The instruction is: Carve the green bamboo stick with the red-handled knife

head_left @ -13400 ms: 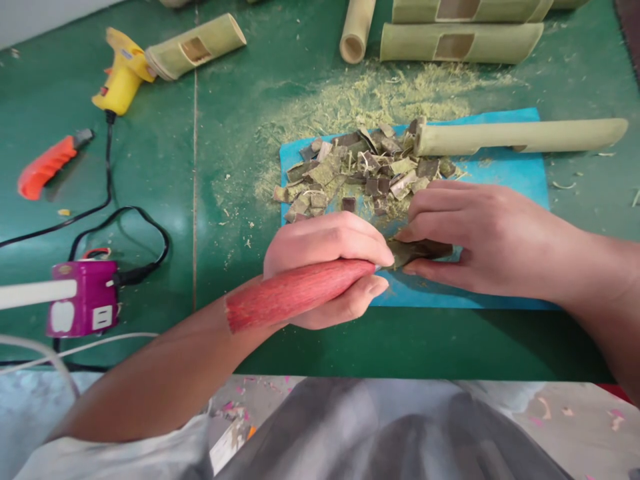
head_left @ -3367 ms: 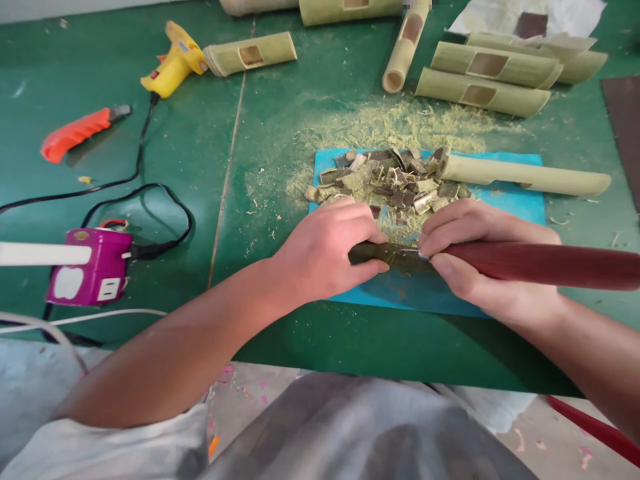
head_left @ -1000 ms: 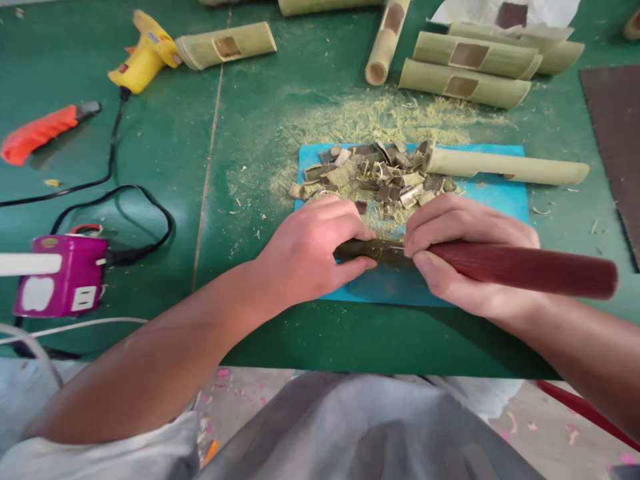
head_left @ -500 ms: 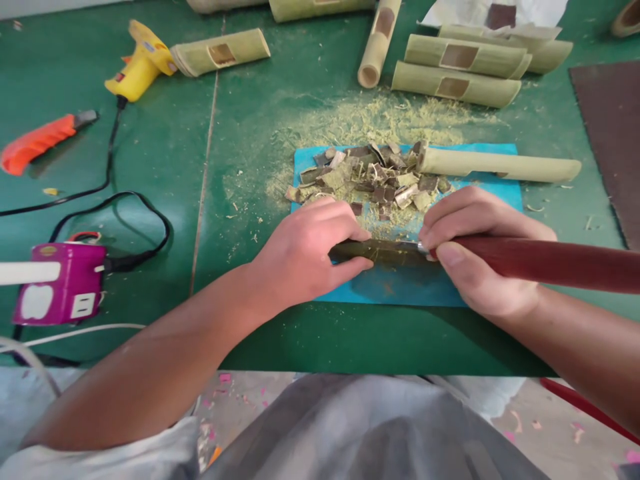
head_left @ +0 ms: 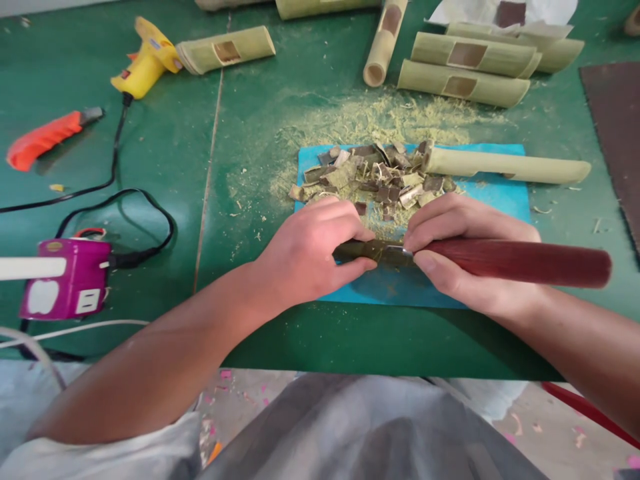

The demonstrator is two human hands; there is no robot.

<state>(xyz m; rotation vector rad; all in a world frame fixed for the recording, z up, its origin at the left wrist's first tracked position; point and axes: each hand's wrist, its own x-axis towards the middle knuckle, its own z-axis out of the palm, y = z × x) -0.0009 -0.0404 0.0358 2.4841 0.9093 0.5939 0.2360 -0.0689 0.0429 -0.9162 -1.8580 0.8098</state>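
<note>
My left hand (head_left: 317,253) is closed around a dark strip of bamboo (head_left: 356,251), thumb below and fingers above. In my right hand (head_left: 493,293) is a carving tool (head_left: 530,261) with a long red-brown wooden handle, gripped low near its metal end. That metal end rests on the dark strip; the blade's shape is too small to make out. Below both hands lies a blue mat (head_left: 503,200). Just beyond my fingers sits a heap of dark bamboo chips and shavings (head_left: 370,179). A pale bamboo tube (head_left: 543,168) lies across the mat's right edge.
On the left are a yellow heat tool (head_left: 145,63), an orange utility knife (head_left: 47,141) and a purple power socket (head_left: 65,277) with cables. Bamboo tubes with cut windows (head_left: 493,87) lie at the back. A dark brown sheet (head_left: 613,127) is at the right.
My right hand has slid left along the dark strip with the carving tool, closer to my left hand. The left hand keeps its hold. The whole view has shifted slightly.
</note>
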